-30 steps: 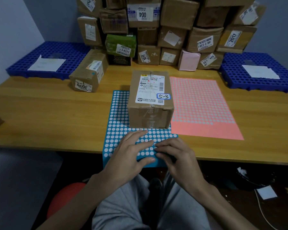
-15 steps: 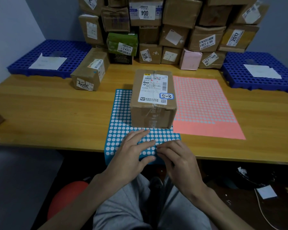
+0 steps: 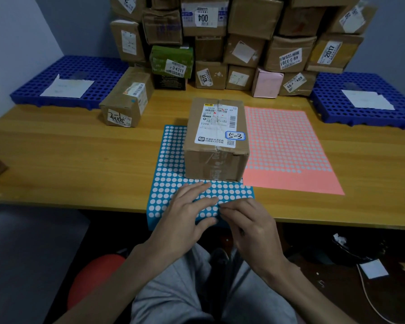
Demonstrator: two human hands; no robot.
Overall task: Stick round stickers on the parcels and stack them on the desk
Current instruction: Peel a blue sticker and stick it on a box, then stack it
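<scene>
A brown parcel (image 3: 216,139) with a white label marked "5-3" stands on the far part of a blue sticker sheet (image 3: 171,174) at the desk's front edge. My left hand (image 3: 187,213) lies flat on the sheet's near end, fingers spread, holding it down. My right hand (image 3: 246,220) sits just to its right with fingertips curled and picking at the sheet where both hands meet. Whether a sticker is between those fingertips cannot be made out. A pink sticker sheet (image 3: 288,148) lies right of the parcel.
A wall of stacked parcels (image 3: 232,43) fills the back of the wooden desk (image 3: 68,160). One parcel marked "2-1" (image 3: 126,101) lies at the left. Blue perforated pallets (image 3: 80,73) (image 3: 369,99) with papers flank the stack. A cable and paper scraps (image 3: 372,270) are on the floor at right.
Both hands stay on the near end of the blue sheet. My right fingertips have crept slightly up and left toward my left fingers. The parcel has not moved.
</scene>
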